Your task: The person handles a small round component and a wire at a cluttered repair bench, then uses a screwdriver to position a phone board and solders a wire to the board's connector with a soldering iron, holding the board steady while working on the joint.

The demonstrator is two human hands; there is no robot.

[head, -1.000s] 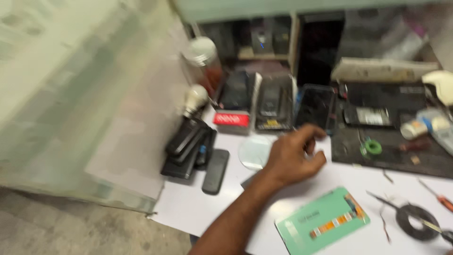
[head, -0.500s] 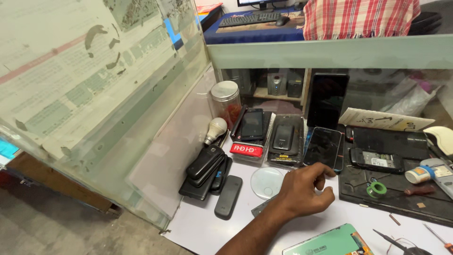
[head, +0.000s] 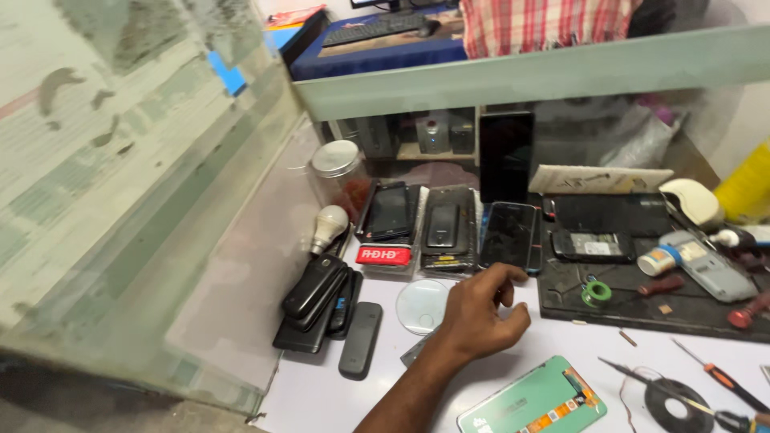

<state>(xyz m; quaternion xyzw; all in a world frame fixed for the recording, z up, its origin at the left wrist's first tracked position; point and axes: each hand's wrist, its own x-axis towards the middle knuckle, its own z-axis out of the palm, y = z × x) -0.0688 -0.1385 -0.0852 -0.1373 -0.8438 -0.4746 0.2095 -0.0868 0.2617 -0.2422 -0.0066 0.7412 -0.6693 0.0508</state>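
Left hand [head: 481, 309] is seen loosely curled, nothing pinched; the index finger is stretched to the bottom edge of the cracked phone [head: 508, 235], touching or just short of it, can't tell. The right hand isn't seen.

Left to right:
- Glass partition [head: 120, 200]: frosted, peeling paper behind it.
- Jar [head: 337, 172]: clear, metal lid. Bulb [head: 329, 224]: white, smooth, laid beside it.
- Phone stack [head: 317, 301]: dark matte plastic, piled tilted. Bar phone [head: 361, 337] is laid flat beside it.
- Disc [head: 423, 306]: round, clear, thin, just left of the hand.
- Two wrapped phones [head: 443, 224]: glossy film, propped upright next to the cracked phone.
- Green panel [head: 533, 401]: flat and thin, below the hand.
- Mat [head: 642, 297]: dark, rubbery, scattered with small parts.
- Screwdriver [head: 718, 377]: slim, orange grip.

Risks, as judged:
- The cracked glass could be splintered further, or the fingertip cut, if it's pressed.
- The propped phones could be toppled by a sideways nudge.
- The disc could be swept or scratched by the wrist.
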